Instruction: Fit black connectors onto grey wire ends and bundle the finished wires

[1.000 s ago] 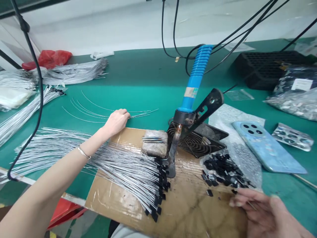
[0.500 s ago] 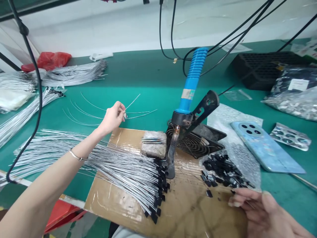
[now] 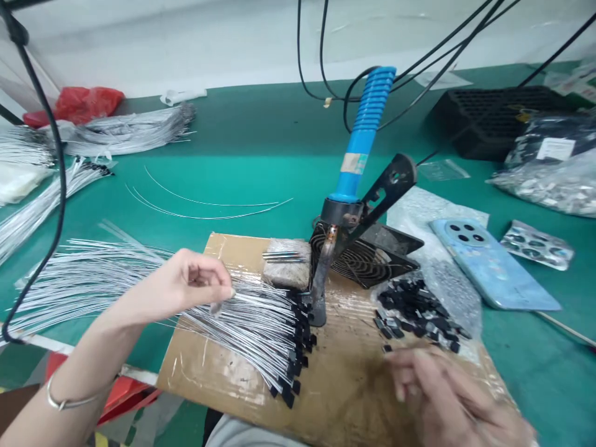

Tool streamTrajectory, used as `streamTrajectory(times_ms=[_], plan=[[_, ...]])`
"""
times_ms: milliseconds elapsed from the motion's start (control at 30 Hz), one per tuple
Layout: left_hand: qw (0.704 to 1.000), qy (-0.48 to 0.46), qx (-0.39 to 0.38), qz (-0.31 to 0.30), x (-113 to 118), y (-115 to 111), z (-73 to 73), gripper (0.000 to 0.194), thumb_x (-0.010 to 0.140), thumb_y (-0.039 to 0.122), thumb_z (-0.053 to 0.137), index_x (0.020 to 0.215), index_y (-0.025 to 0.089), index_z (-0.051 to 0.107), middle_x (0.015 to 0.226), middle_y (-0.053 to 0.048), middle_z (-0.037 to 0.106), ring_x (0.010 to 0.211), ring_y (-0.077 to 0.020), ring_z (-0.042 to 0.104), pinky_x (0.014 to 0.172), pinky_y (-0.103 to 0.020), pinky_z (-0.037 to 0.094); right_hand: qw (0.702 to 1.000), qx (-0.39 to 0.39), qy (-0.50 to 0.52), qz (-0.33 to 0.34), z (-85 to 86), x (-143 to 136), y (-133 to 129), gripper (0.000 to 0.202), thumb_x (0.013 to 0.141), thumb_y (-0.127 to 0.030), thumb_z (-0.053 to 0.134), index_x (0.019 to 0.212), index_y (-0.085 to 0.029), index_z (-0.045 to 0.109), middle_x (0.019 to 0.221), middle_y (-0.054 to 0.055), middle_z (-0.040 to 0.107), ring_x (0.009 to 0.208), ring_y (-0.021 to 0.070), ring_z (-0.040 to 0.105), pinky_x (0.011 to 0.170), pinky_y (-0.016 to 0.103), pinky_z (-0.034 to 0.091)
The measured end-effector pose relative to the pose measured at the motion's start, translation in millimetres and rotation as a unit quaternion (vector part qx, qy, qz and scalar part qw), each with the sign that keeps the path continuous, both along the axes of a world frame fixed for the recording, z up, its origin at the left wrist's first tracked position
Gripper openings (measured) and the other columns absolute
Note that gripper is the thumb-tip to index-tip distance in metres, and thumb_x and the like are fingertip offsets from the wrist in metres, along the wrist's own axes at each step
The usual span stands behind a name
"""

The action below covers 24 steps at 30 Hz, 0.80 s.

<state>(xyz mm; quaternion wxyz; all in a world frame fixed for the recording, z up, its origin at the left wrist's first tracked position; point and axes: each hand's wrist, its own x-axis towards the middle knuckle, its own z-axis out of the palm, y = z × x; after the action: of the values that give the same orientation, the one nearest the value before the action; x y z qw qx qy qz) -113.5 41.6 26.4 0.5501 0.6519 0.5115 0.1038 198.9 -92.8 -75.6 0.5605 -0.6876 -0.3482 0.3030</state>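
My left hand [image 3: 198, 285] is closed in a pinch above a fanned bundle of thin white wires [image 3: 251, 320]. A faint, blurred white wire trails behind it. The bundle's ends carry black tips [image 3: 298, 354] and rest on a brown board [image 3: 344, 385]. My right hand [image 3: 447, 385] is smeared by motion, its fingers bent over the board's right side. At its fingertips lies a small black piece [image 3: 387, 349]; whether the fingers grip it is unclear. A pile of small black pieces [image 3: 414, 307] lies just beyond that hand on clear plastic.
A blue-handled soldering iron [image 3: 361, 143] stands tip-down in a black bracket beside a fan [image 3: 363, 254]. Thin rods lie on a greyish block [image 3: 286, 264]. A phone [image 3: 493, 264] and bubble wrap are at right. Loose wires [image 3: 209, 217] lie on the green mat; more bundles are at left.
My left hand has come from the loose wires on the mat down over the bundle; fewer loose wires lie there. My right hand has moved left to the small black piece.
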Motion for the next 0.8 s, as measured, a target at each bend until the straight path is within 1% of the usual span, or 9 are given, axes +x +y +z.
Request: streamTrajectory(times_ms=[67, 100, 167, 233, 300, 367, 567, 733, 800], plan=[[1.000, -0.015, -0.022, 0.011, 8, -15, -10.0, 0.017, 0.085, 0.032, 0.075, 0.073, 0.021, 0.072, 0.059, 0.002, 0.064, 0.053, -0.0099, 0.046, 0.051, -0.023, 0.033, 0.993, 0.002, -0.008, 0.116, 8.8, -18, 0, 0.026, 0.080, -0.048, 0.079, 0.070, -0.025, 0.081, 0.061, 0.004, 0.063, 0.056, 0.0182, 0.058, 0.048, 0.028, 0.045], [0.999, -0.019, -0.026, 0.016, 12, -21, -14.2, 0.017, 0.086, 0.032, 0.074, 0.074, 0.021, 0.072, 0.060, 0.002, 0.064, 0.054, -0.0101, 0.047, 0.052, -0.023, 0.034, 0.989, 0.002, 0.004, 0.147, 13.0, -27, 1, 0.022, 0.082, -0.046, 0.078, 0.074, -0.025, 0.081, 0.064, 0.003, 0.063, 0.058, 0.0174, 0.059, 0.052, 0.027, 0.048], [0.999, -0.017, -0.026, 0.023, 17, -31, -19.4, 0.015, 0.085, 0.031, 0.074, 0.074, 0.021, 0.072, 0.061, 0.002, 0.064, 0.057, -0.0106, 0.050, 0.054, -0.023, 0.035, 0.983, -0.005, 0.032, 0.182, 19.5, -42, 5, 0.014, 0.082, -0.039, 0.078, 0.078, -0.026, 0.081, 0.069, 0.001, 0.063, 0.061, 0.0153, 0.060, 0.056, 0.024, 0.050], [0.999, -0.002, -0.028, 0.022, 21, -37, -20.5, 0.013, 0.085, 0.029, 0.074, 0.075, 0.021, 0.072, 0.062, 0.002, 0.064, 0.058, -0.0115, 0.051, 0.056, -0.023, 0.036, 0.976, -0.002, 0.037, 0.216, 22.5, -51, 11, 0.009, 0.081, -0.032, 0.079, 0.076, -0.025, 0.079, 0.069, 0.000, 0.063, 0.060, 0.0139, 0.059, 0.055, 0.022, 0.051], [1.000, 0.015, -0.022, 0.013, 23, -41, -19.2, 0.014, 0.085, 0.030, 0.073, 0.074, 0.021, 0.073, 0.062, 0.002, 0.065, 0.059, -0.0124, 0.052, 0.057, -0.025, 0.037, 0.970, 0.014, 0.025, 0.242, 22.6, -54, 15, 0.012, 0.082, -0.029, 0.078, 0.072, -0.023, 0.077, 0.066, 0.000, 0.064, 0.058, 0.0135, 0.059, 0.053, 0.021, 0.049], [0.999, 0.025, -0.012, 0.015, 26, -43, -17.4, 0.018, 0.087, 0.034, 0.071, 0.074, 0.022, 0.073, 0.065, 0.001, 0.067, 0.062, -0.0136, 0.054, 0.060, -0.025, 0.038, 0.967, 0.023, 0.021, 0.252, 21.4, -55, 17, 0.017, 0.083, -0.028, 0.078, 0.067, -0.023, 0.076, 0.063, 0.000, 0.064, 0.056, 0.0132, 0.059, 0.049, 0.021, 0.046], [0.999, 0.025, -0.015, 0.025, 35, -46, -15.3, 0.021, 0.088, 0.034, 0.068, 0.072, 0.022, 0.072, 0.065, 0.001, 0.067, 0.060, -0.0129, 0.054, 0.058, -0.025, 0.038, 0.974, -0.023, 0.091, 0.204, 20.4, -57, 13, 0.020, 0.080, -0.033, 0.081, 0.064, -0.023, 0.075, 0.061, -0.001, 0.059, 0.048, 0.0103, 0.047, 0.044, 0.023, 0.036], [0.999, 0.033, -0.025, -0.010, 33, -45, -15.4, 0.024, 0.091, 0.036, 0.066, 0.073, 0.022, 0.070, 0.063, 0.002, 0.064, 0.060, -0.0131, 0.053, 0.058, -0.025, 0.036, 0.969, 0.004, 0.060, 0.241, 15.0, -53, 13, 0.020, 0.084, -0.031, 0.078, 0.067, -0.022, 0.073, 0.062, -0.003, 0.059, 0.048, 0.0092, 0.049, 0.044, 0.022, 0.037], [0.998, 0.065, -0.002, -0.020, 33, -47, -15.3, 0.027, 0.094, 0.040, 0.063, 0.074, 0.022, 0.069, 0.063, 0.002, 0.062, 0.060, -0.0138, 0.051, 0.056, -0.027, 0.034, 0.965, 0.018, 0.031, 0.260, 13.4, -51, 13, 0.022, 0.088, -0.029, 0.075, 0.068, -0.021, 0.071, 0.062, -0.002, 0.059, 0.049, 0.0095, 0.050, 0.045, 0.021, 0.038]])
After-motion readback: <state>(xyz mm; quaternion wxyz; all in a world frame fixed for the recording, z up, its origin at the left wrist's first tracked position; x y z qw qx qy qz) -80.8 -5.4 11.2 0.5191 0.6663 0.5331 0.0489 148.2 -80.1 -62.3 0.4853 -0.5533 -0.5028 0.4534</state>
